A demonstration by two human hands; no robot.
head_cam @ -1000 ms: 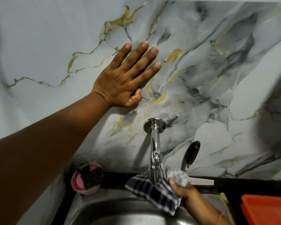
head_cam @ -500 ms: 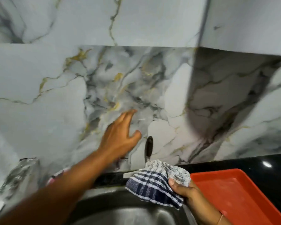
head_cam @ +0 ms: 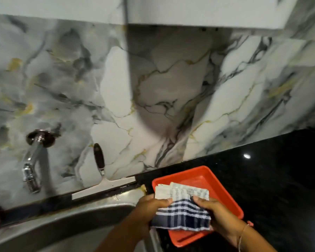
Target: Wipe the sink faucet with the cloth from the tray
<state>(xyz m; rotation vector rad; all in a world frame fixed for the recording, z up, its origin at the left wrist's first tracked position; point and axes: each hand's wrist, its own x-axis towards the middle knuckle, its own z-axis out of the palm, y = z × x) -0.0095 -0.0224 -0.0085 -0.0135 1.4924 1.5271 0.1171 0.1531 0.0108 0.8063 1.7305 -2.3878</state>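
Half a second before, the left hand had been pressed flat against the marble wall while the right hand alone held the cloth over the sink; now both hands were on the cloth (head_cam: pixel 182 213), and it hung above the near-left part of the orange tray (head_cam: pixel 204 179) instead of over the basin. The left hand (head_cam: pixel 149 208) gripped the cloth's left edge, its fingers (head_cam: pixel 162 201) curled and pinching the fabric, and the right hand (head_cam: pixel 220 215) held the right edge, its fingers (head_cam: pixel 202 200) likewise closed on the checked blue-and-white weave. The cloth was folded, its pale upper part lying toward the wall and the dark striped part nearer the person. The view had swung right, so the faucet (head_cam: pixel 32 160), earlier out of sight behind the left arm, stood out at the far left, jutting from the wall (head_cam: pixel 171 88) above the steel sink (head_cam: pixel 62 224), well apart from the cloth and untouched by either hand. A squeegee (head_cam: pixel 100 171) with a dark handle leaned against the wall between faucet and tray, its blade on the back ledge. The tray sat on the black worktop (head_cam: pixel 271 179) just right of the sink, more of it showing than before.
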